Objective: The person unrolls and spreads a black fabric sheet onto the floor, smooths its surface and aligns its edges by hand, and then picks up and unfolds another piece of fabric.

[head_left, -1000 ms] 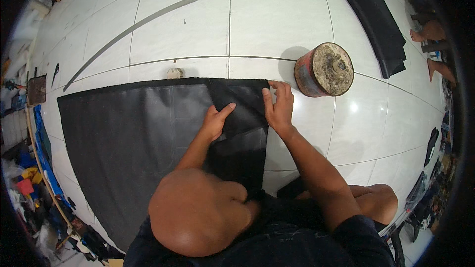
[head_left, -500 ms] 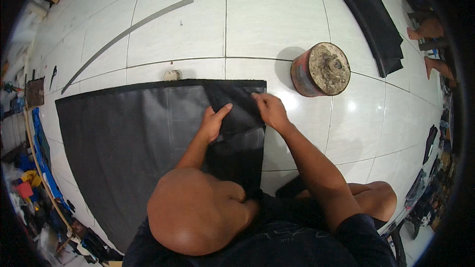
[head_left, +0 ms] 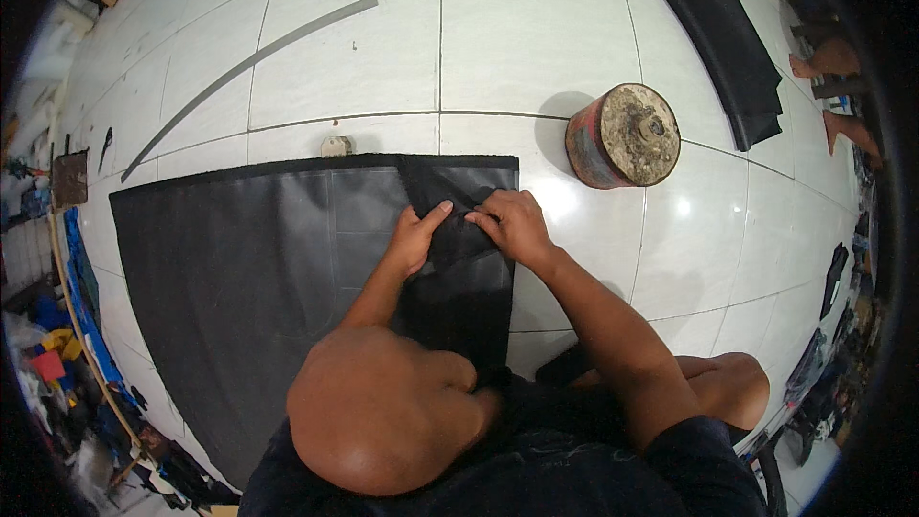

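Observation:
A large black sheet with a smooth, slightly shiny face lies on the floor before me. Over its right end is a duller piece of black fabric. My left hand holds the left part of this fabric, thumb on top and the other fingers mostly hidden. Just right of it, my right hand pinches the fabric between thumb and fingertips, near the sheet's right edge. The fabric is bunched up between the two hands. Faint pale lines run across the sheet left of my left hand.
A stained round can stands right of the sheet. Beyond the sheet's far edge are a small pale block and a long grey strip. Rolled black material lies at far right, near another person's feet. Clutter lines both sides.
My right hand has moved from the fabric's far right corner nearer to me and leftward, closer to my left hand. The left hand keeps its hold.

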A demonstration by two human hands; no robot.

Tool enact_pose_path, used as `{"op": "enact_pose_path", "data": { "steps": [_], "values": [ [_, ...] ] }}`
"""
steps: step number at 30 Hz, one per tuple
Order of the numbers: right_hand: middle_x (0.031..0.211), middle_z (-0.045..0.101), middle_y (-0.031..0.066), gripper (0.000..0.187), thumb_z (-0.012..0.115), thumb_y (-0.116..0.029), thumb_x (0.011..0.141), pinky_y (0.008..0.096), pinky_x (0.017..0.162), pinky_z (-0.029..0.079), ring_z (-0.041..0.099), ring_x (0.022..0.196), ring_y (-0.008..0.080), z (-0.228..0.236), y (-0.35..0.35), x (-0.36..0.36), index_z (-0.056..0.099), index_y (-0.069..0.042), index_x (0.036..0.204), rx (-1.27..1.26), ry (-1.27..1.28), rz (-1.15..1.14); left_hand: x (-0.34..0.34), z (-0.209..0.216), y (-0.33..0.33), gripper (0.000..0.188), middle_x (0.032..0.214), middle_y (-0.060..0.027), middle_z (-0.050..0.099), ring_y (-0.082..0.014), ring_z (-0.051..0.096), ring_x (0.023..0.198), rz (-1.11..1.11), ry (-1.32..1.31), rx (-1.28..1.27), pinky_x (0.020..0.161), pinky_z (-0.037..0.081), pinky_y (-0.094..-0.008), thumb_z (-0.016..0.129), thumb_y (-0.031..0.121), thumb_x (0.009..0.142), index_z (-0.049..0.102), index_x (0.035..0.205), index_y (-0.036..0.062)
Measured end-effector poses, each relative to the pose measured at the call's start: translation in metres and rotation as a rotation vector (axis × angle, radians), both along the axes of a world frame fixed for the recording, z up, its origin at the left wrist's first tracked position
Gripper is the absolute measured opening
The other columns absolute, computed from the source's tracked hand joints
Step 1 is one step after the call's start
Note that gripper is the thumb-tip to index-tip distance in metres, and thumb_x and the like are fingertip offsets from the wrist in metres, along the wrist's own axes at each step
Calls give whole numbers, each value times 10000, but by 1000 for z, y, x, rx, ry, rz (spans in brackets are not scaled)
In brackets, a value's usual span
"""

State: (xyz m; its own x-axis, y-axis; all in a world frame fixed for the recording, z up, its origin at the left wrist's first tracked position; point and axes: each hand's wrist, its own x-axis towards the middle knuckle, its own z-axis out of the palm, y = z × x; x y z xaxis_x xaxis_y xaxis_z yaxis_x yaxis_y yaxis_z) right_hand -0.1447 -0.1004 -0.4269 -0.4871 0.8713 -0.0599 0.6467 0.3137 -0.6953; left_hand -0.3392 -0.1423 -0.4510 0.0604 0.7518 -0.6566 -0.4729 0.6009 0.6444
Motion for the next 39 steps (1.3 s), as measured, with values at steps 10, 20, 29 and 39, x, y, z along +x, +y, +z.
{"op": "enact_pose_path", "data": {
  "steps": [10, 20, 29, 39],
  "values": [
    [1000, 614, 121, 268, 643, -276, 883, 440, 831, 408, 577, 920, 332, 4, 7, 3, 631, -64, 1047, 288, 123, -470, 1, -3, 0, 275, 1033, -95, 654, -193, 644, 892, 24, 9, 29, 811, 529, -329, 668, 159, 893, 603, 1094, -16],
    [786, 629, 118, 230, 655, -268, 876, 440, 744, 422, 591, 797, 328, -5, 4, -1, 670, -41, 845, -268, 92, -122, -5, -7, -1, 360, 1064, -112, 643, -207, 639, 918, -10, -30, 6, 812, 531, -330, 688, 174, 880, 558, 1147, -30],
    [918, 590, 93, 344, 685, -352, 840, 440, 798, 385, 551, 905, 286, 11, 5, 4, 613, -59, 1007, 197, 106, -224, -3, -6, -2, 288, 1043, -84, 651, -180, 630, 893, 12, -17, -24, 820, 509, -313, 684, 175, 883, 602, 1088, -9],
    [830, 628, 124, 235, 638, -269, 886, 458, 776, 433, 596, 881, 331, -6, 4, 0, 669, -42, 938, -110, 85, -221, -3, -3, -1, 273, 1007, -81, 662, -181, 637, 897, 18, -49, -4, 809, 516, -322, 687, 167, 879, 611, 1076, -5]
  ]
}}
